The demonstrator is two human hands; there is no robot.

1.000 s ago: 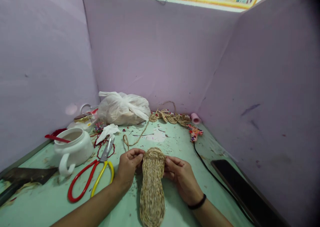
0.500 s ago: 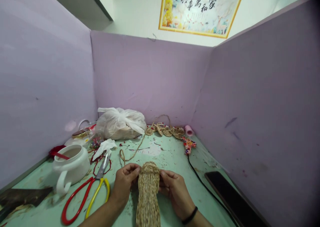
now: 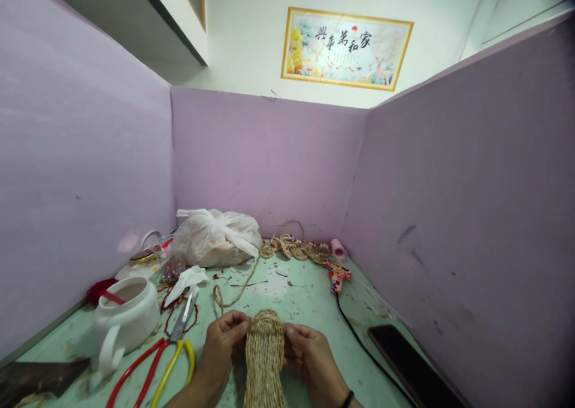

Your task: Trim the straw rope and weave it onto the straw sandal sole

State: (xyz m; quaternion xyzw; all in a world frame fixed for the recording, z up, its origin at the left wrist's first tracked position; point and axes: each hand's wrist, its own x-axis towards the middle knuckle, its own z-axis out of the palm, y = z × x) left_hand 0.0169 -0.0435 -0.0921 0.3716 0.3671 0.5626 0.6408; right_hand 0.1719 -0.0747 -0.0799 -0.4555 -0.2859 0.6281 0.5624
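A woven straw sole [image 3: 265,360] stretches up from the bottom edge, its rounded end uppermost between my hands. My left hand [image 3: 222,348] pinches its left edge near that end, thumb against fingers. On the opposite edge, my right hand [image 3: 312,354] grips it the same way; some of its fingers are hidden behind the weave. A dark band circles my right wrist. Just beyond my left hand, a loop of straw cord [image 3: 224,300] lies on the green tabletop [image 3: 309,288]. Scissors [image 3: 173,342] with one red and one yellow handle rest left of my left hand.
At left are a white mug [image 3: 128,318] and a dark flat blade [image 3: 42,378]. A tied plastic bag [image 3: 218,240], small straw pieces [image 3: 296,249] and a pink spool [image 3: 338,249] sit along the back. A black phone [image 3: 413,366] and a cable [image 3: 359,330] lie at right. Purple panels [image 3: 269,162] enclose the table.
The camera view has tilted upward a little, so everything sits lower in the picture. Both hands keep their hold on the straw sole, which has hardly moved against the table.
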